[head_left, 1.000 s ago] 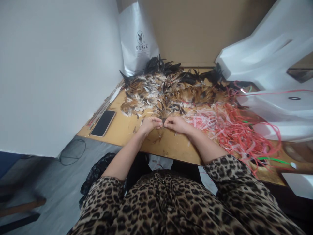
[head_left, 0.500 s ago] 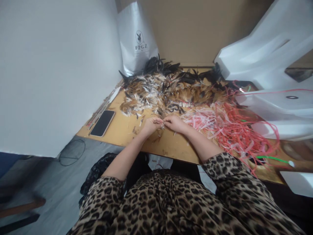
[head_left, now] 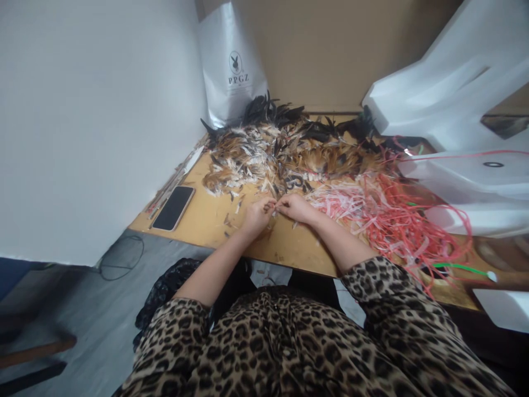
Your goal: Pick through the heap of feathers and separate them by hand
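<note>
My left hand [head_left: 258, 215] and my right hand [head_left: 296, 208] meet fingertip to fingertip just above the wooden table [head_left: 215, 220]. Both are closed in a pinch. A small pale bit shows by the fingertips, too small to name, and the fingers hide whatever else they hold. Just beyond them spreads a heap of brown, white and black feathers [head_left: 243, 157], with loose feather scraps lying around the hands. To the right of my right hand is a tangled pile of red, pink and white plastic strips [head_left: 397, 215].
A phone [head_left: 173, 208] lies at the table's left edge, beside a white wall [head_left: 103, 121]. Behind the feathers stands a silver-white bag [head_left: 233, 71]. White plastic sheeting or bags [head_left: 438, 82] fill the right side. A green tie [head_left: 463, 268] lies near the strips.
My left hand has turned slightly and its fingers have curled in more at the meeting point. My right hand stays nearly in place.
</note>
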Demonstrator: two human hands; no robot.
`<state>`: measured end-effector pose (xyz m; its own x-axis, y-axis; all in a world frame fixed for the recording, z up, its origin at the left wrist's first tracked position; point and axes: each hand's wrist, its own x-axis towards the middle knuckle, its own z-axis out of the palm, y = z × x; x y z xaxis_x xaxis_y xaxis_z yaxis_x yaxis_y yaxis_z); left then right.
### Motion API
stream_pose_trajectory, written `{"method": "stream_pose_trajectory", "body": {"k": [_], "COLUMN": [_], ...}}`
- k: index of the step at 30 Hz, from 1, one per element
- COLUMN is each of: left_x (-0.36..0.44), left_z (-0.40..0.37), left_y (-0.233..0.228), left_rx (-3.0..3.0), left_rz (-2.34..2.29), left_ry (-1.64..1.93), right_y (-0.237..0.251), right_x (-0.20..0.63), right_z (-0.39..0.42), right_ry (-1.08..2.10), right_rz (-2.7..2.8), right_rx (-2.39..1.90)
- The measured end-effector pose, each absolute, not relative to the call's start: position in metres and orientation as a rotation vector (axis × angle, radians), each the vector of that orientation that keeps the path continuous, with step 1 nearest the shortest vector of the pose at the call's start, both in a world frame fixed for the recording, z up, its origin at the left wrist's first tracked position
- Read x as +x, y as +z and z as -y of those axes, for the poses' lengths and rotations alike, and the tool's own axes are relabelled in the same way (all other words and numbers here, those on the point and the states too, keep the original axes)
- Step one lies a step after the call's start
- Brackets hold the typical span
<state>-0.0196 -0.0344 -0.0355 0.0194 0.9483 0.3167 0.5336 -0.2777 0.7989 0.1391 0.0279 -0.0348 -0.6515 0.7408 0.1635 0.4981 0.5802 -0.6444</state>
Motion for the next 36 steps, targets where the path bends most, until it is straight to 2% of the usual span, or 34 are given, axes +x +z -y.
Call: {"method": "stream_pose_trajectory", "body": {"k": [19,36], "left_x": [-0.0217,-0.0238], "left_z": [0.0339,0.0356], "left_y": [-0.0356,-0.0332], "left_rx": [2.097,1.968], "left_rz": [-1.494,-1.573], "left_ry": [1.075,1.092], "right_y": [-0.0335,-0.0279], "right_x": [0.1395,0.1388], "right_z": [-0.0304,-0.0237], "right_ry": [0.96,0.958], "right_rz": [2.331,2.272], "right_rx": [-1.048,-1.075]}}
